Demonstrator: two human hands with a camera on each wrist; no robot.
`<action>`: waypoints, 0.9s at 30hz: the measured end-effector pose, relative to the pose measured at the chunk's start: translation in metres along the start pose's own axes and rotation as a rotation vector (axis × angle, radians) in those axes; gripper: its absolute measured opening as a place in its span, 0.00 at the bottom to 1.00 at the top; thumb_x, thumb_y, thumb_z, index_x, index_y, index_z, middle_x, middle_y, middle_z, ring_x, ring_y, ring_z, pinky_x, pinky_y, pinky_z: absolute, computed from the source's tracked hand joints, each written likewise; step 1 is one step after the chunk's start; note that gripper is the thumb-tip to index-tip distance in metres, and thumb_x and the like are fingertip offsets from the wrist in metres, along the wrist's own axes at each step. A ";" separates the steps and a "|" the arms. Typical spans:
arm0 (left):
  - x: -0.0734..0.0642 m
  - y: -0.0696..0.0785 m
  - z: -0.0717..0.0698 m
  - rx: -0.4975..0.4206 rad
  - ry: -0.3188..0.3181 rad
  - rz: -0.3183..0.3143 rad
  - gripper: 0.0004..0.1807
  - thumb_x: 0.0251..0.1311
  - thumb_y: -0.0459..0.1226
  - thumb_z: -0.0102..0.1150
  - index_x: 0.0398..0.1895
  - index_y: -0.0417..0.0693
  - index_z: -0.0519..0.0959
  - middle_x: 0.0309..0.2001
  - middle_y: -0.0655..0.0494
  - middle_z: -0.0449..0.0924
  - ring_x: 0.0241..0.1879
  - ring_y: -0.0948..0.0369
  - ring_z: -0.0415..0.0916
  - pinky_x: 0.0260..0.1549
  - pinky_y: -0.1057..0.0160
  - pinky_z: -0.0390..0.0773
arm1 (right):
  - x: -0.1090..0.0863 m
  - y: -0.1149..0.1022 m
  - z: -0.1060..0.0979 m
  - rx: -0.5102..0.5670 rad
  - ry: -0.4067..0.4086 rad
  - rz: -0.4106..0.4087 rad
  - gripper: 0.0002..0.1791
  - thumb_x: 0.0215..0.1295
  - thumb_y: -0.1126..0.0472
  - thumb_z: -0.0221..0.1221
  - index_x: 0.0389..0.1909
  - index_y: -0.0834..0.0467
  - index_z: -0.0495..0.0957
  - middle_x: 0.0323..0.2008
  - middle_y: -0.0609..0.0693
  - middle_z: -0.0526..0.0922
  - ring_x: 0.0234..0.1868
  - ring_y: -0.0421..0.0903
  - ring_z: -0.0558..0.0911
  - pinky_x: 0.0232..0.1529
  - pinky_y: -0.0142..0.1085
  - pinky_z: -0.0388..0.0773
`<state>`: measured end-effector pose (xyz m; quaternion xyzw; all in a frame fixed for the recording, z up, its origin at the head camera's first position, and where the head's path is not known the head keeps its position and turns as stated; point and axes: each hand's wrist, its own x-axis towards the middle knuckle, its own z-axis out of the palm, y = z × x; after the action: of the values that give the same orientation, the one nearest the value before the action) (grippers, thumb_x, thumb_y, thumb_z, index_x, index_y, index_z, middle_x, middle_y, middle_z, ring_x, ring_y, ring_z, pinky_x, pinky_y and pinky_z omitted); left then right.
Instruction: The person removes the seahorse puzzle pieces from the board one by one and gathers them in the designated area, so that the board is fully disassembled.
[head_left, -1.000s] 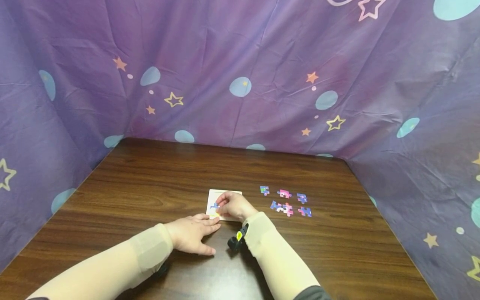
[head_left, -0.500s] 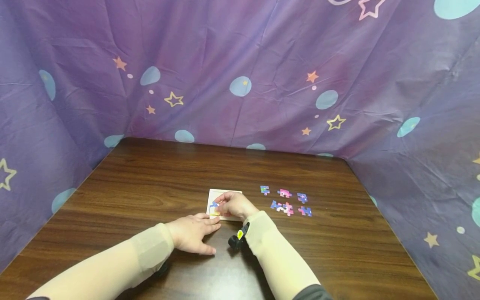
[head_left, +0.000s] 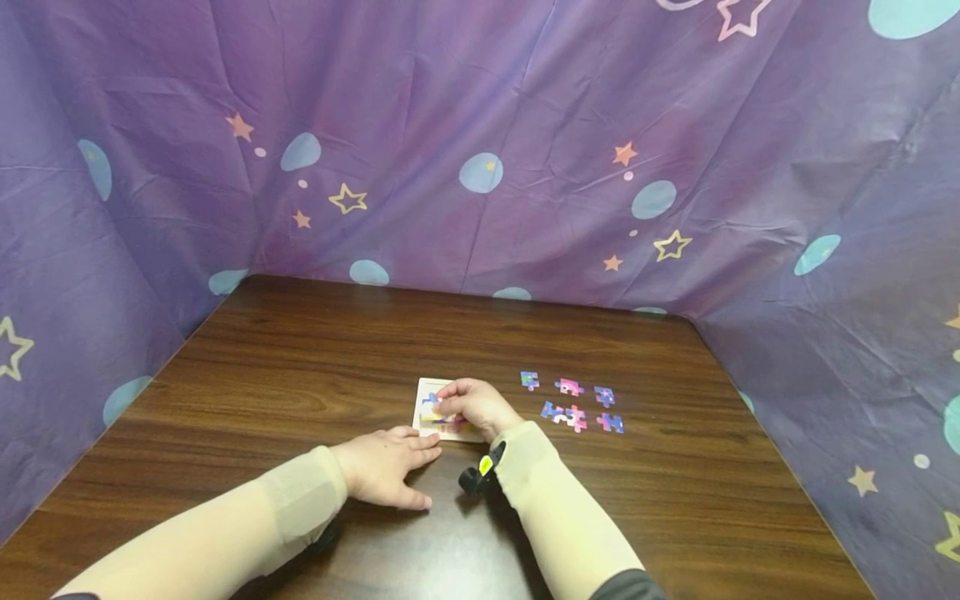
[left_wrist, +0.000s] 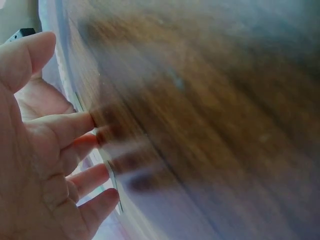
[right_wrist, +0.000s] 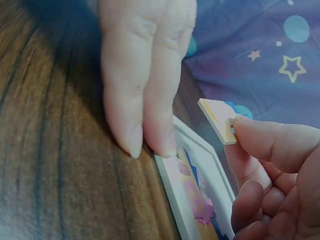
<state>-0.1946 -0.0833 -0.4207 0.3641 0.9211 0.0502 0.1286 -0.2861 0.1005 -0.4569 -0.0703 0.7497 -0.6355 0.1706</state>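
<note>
My right hand pinches a jigsaw puzzle piece between thumb and fingertips. In the right wrist view the piece is yellowish with some blue, tilted and held above the white puzzle tray. Several printed colours, pink, yellow and blue, show inside that tray, partly covered by the right hand in the head view. My left hand lies with fingers extended, its fingertips touching the tray's near left edge. The left wrist view shows the left palm and spread fingers beside the table surface.
Several loose puzzle pieces in blue and pink lie in two rough rows right of the tray. The brown wooden table is enclosed by a purple cloth with stars at its back and sides.
My right hand has risen slightly with the puzzle piece, lifting it away from the tray, and more of the printed colours now shows beneath. The left hand stays in place.
</note>
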 end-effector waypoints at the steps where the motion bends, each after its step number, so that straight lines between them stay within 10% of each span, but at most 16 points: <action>1: 0.001 0.000 0.000 0.000 0.002 0.000 0.42 0.55 0.63 0.55 0.68 0.47 0.69 0.72 0.54 0.60 0.70 0.52 0.55 0.67 0.52 0.59 | 0.000 0.000 -0.001 0.014 0.005 -0.003 0.10 0.51 0.72 0.64 0.36 0.68 0.79 0.22 0.44 0.78 0.20 0.37 0.70 0.21 0.27 0.69; 27: 0.011 0.010 -0.001 0.056 0.031 -0.037 0.41 0.56 0.64 0.52 0.68 0.51 0.69 0.71 0.58 0.61 0.62 0.57 0.62 0.59 0.51 0.67 | 0.000 0.001 -0.013 0.056 0.060 0.027 0.06 0.52 0.68 0.65 0.32 0.61 0.81 0.21 0.44 0.76 0.20 0.37 0.69 0.22 0.28 0.66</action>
<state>-0.1966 -0.0686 -0.4200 0.3496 0.9306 0.0274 0.1049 -0.2904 0.1125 -0.4560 -0.0362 0.7372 -0.6558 0.1587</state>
